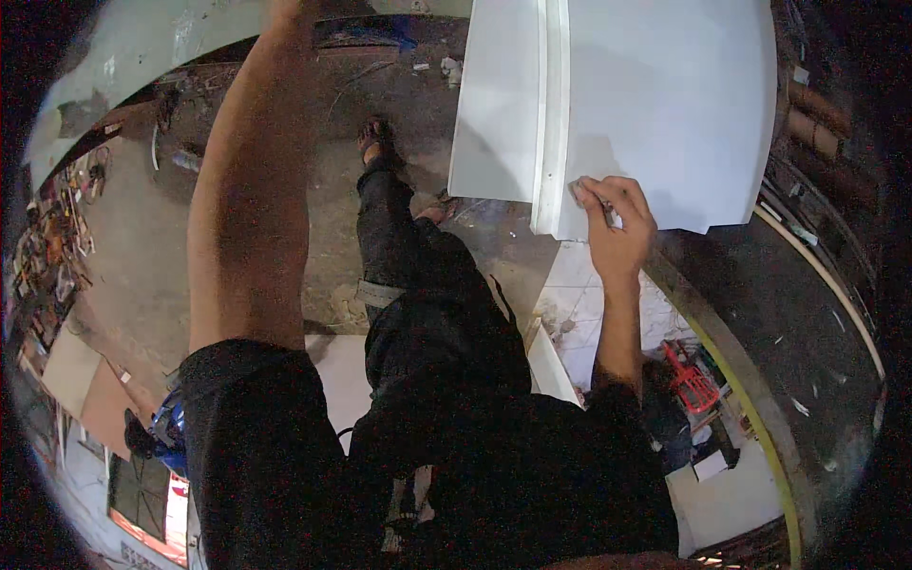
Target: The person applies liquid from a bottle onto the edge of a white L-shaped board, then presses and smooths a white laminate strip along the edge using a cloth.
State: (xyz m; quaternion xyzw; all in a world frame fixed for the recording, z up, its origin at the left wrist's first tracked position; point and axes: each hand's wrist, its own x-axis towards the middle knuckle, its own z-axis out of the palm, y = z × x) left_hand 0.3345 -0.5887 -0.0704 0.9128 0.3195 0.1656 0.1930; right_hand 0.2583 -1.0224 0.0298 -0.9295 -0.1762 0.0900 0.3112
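Observation:
A large white panel (665,104) with a raised pale strip (552,104) running along it reaches in from the upper edge. Close to that strip, near the panel's lower edge, is my right hand (619,214). Its thumb and fingertips are pinched together against the white surface. Whatever lies between them, if anything, is too small to make out. My left forearm (249,209) stretches up past the top of the picture, so the left hand itself is out of sight.
Below the panel stands a dark surface with a yellow-green edge (736,380). A red plastic item (689,378) lies among clutter beside it. Mixed scraps (57,252) pile up at the far left. A pale curved sheet (161,62) spans the upper left.

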